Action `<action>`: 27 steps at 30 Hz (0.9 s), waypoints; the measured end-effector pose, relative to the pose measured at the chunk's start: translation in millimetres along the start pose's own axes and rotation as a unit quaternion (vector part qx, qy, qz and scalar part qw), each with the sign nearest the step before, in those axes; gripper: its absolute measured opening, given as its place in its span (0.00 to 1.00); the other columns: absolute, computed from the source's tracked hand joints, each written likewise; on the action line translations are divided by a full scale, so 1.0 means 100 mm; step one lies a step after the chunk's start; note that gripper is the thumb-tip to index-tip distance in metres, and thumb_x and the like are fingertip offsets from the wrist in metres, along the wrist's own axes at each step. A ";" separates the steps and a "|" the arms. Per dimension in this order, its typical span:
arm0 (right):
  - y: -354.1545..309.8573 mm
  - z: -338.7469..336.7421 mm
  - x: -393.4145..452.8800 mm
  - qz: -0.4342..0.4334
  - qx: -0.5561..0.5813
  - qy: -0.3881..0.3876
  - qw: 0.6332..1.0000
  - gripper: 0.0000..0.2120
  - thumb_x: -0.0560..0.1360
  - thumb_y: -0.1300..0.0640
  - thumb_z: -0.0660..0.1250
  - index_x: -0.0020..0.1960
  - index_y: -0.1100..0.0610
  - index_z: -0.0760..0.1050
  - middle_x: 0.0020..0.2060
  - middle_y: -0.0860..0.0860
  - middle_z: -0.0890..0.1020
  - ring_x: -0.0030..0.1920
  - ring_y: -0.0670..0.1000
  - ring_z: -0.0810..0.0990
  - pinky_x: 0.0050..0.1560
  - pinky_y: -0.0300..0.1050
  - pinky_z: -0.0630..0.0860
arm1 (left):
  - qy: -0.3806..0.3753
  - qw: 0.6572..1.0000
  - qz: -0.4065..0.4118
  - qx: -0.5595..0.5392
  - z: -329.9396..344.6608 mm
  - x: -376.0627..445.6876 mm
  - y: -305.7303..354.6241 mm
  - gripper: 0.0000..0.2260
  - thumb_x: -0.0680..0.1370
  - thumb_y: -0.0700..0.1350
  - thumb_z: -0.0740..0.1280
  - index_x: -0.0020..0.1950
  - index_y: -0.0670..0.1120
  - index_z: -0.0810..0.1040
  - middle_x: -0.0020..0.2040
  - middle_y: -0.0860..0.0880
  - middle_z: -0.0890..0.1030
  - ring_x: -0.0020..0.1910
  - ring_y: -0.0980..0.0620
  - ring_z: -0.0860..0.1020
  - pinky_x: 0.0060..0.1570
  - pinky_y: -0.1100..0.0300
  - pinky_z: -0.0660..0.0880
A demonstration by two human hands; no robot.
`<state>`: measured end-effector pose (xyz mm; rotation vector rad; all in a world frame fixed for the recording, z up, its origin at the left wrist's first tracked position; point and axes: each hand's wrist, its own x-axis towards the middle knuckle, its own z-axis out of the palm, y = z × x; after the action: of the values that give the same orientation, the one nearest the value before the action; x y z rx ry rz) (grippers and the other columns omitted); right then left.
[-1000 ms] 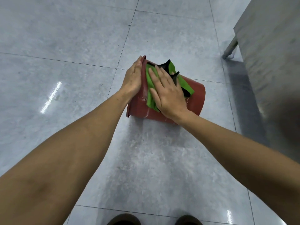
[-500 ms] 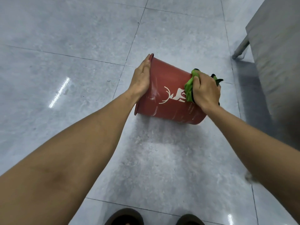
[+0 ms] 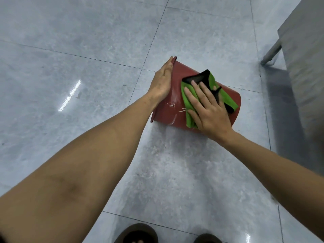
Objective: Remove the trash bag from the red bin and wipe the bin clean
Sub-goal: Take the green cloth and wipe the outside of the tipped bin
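Note:
The red bin lies on its side on the grey tiled floor, its rim pointing left and its base to the right. My left hand lies flat against the rim end and steadies the bin. A green cloth with black edging is spread over the bin's upper side. My right hand presses flat on that cloth with its fingers spread. White marks of a printed design show on the bin between my hands. No trash bag is in view.
A grey metal table or cabinet stands at the right, with one slanted leg reaching the floor near the bin's base. My two shoes are at the bottom edge. Glossy floor tiles surround the bin.
My right hand slid the cloth from the bin's base end back toward the rim and flattened out on it. The printed deer design is now mostly covered. My left hand stayed on the rim.

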<state>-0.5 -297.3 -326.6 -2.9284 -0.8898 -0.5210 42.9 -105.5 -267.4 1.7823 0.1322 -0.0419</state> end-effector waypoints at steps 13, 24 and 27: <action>0.49 -0.21 0.10 0.267 0.192 -0.006 0.944 0.21 0.81 0.46 0.49 0.71 0.44 0.69 0.66 0.47 0.76 0.67 0.54 0.71 0.67 0.61 0.61 | 0.007 1.000 0.021 -0.021 -0.01 -0.13 -0.11 0.20 0.85 0.51 0.49 0.76 0.52 0.64 0.76 0.54 0.65 0.74 0.58 0.63 0.75 0.59 0.59; -0.18 -0.21 0.73 0.142 0.194 -0.056 0.969 0.24 0.82 0.44 0.48 0.78 0.43 0.56 0.76 0.46 0.64 0.77 0.52 0.59 0.74 0.63 0.53 | 0.004 1.000 0.008 -0.023 0.01 -0.02 -0.05 0.19 0.85 0.47 0.50 0.75 0.47 0.66 0.75 0.53 0.68 0.74 0.58 0.65 0.74 0.63 0.59; -0.17 -0.15 0.34 0.030 0.084 -0.045 0.995 0.25 0.83 0.44 0.48 0.79 0.44 0.52 0.79 0.45 0.57 0.79 0.50 0.54 0.74 0.62 0.54 | 0.006 1.000 -0.001 -0.016 0.00 -0.03 -0.03 0.19 0.85 0.49 0.49 0.75 0.49 0.66 0.74 0.52 0.68 0.73 0.56 0.66 0.74 0.58 0.61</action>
<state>11.6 -266.9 -302.1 -2.8337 -0.8076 -0.2974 39.3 -105.2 -270.0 1.7508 0.1423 -0.0303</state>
